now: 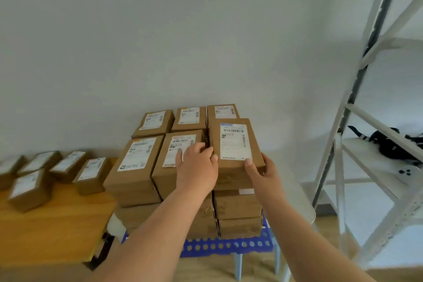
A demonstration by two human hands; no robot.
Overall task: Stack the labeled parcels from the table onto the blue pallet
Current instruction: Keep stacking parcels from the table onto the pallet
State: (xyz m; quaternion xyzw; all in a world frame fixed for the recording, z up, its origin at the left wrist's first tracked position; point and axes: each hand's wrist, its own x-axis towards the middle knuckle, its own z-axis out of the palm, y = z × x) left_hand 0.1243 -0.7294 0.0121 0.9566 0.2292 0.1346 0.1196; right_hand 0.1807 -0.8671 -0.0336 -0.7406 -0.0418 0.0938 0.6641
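A stack of brown labeled parcels stands on the blue perforated pallet (229,246). The top front right parcel (234,144) sits a layer higher than its neighbours. My right hand (259,173) grips its near right corner, thumb on top by the white label. My left hand (196,165) lies on the parcel (176,151) beside it, with its fingertips against the left side of the raised parcel. Several more labeled parcels (91,175) wait on the wooden table (57,229) at the left.
A white metal shelf rack (352,126) stands at the right, with a black object (389,144) on one shelf. A plain wall runs behind the stack. The pallet rests on light blue legs (238,265) over a wooden floor.
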